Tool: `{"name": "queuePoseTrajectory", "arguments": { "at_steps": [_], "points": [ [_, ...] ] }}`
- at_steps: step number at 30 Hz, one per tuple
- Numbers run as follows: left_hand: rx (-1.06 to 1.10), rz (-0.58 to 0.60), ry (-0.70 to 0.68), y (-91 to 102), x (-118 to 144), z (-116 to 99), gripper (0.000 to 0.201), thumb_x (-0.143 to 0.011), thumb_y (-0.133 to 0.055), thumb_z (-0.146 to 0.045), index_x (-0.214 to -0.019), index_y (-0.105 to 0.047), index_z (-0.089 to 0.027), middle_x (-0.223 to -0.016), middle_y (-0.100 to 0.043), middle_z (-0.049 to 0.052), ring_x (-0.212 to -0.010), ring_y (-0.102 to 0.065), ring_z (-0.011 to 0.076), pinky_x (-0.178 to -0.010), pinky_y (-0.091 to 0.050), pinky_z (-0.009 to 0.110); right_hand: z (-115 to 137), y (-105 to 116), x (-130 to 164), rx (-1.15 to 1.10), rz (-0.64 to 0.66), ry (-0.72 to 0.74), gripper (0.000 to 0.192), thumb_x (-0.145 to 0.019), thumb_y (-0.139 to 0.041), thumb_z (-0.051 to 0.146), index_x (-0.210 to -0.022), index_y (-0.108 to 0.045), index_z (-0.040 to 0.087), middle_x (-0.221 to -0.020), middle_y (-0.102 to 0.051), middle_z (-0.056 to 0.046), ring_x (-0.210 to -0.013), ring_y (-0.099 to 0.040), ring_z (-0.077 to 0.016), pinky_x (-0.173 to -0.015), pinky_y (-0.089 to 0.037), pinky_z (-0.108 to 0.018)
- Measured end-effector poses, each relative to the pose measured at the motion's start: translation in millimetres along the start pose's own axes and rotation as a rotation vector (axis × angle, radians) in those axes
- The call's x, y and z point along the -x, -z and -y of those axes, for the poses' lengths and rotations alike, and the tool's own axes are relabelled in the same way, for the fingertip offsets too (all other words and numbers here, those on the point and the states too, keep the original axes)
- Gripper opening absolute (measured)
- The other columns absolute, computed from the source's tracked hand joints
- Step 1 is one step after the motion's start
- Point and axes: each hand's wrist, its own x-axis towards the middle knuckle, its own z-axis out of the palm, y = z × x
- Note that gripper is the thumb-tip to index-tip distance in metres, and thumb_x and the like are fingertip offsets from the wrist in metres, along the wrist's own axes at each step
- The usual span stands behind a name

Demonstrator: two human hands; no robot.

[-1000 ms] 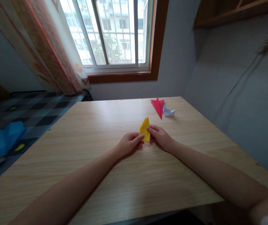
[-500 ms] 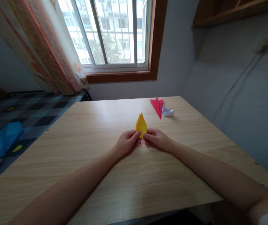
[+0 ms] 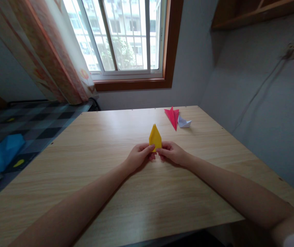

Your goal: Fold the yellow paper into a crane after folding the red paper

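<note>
A pointed yellow folded paper piece [image 3: 155, 137] stands tip-up at the middle of the pale wooden bench [image 3: 111, 192], its lower edge pinched between the left hand [image 3: 138, 157] and right hand [image 3: 172, 153], which meet there. Farther back on the right lie a red folded paper dart [image 3: 172, 117] and, just beside it, a small white folded paper boat [image 3: 184, 122].

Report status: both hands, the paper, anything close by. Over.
Left hand and right hand both pinch the base of the yellow folded paper piece, point up. Red folded paper and white folded paper lie apart, farther back on the wooden table.
</note>
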Motion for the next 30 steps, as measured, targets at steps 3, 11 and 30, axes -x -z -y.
{"name": "queuePoseTrajectory", "arguments": {
  "at_steps": [3,11,30],
  "points": [
    [0.012,0.022,0.009,0.2,-0.2,1.5,0.049,-0.073,-0.072,-0.061,-0.066,-0.064,-0.013,-0.058,-0.061,0.002,-0.056,-0.054,0.0124,-0.057,-0.044,0.024,1.2,0.6,0.2,-0.001,0.012,-0.007,0.040,-0.078,-0.070,0.056,-0.079,-0.063,0.016,-0.060,-0.056,0.003,-0.051,-0.047,-0.0095,-0.049,-0.039,-0.023],
    [0.023,-0.052,0.001,1.6,-2.8,4.6,0.053,-0.078,-0.065,-0.064,-0.073,-0.067,-0.012,-0.063,-0.063,0.004,-0.053,-0.053,0.0116,-0.054,-0.044,0.024,-5.3,8.6,0.1,0.017,0.082,-0.040,0.036,-0.079,-0.071,0.051,-0.081,-0.066,0.016,-0.059,-0.058,0.003,-0.052,-0.050,-0.0100,-0.050,-0.040,-0.022],
    [0.009,-0.023,-0.036,1.7,-3.2,6.1,0.056,-0.081,-0.060,-0.067,-0.070,-0.064,-0.012,-0.062,-0.062,0.004,-0.053,-0.054,0.0113,-0.055,-0.044,0.024,-8.4,5.2,-3.6,-0.074,-0.023,-0.016,0.049,-0.081,-0.065,0.063,-0.068,-0.060,0.016,-0.055,-0.057,0.002,-0.048,-0.052,-0.0103,-0.048,-0.044,-0.022]
  ]
}}
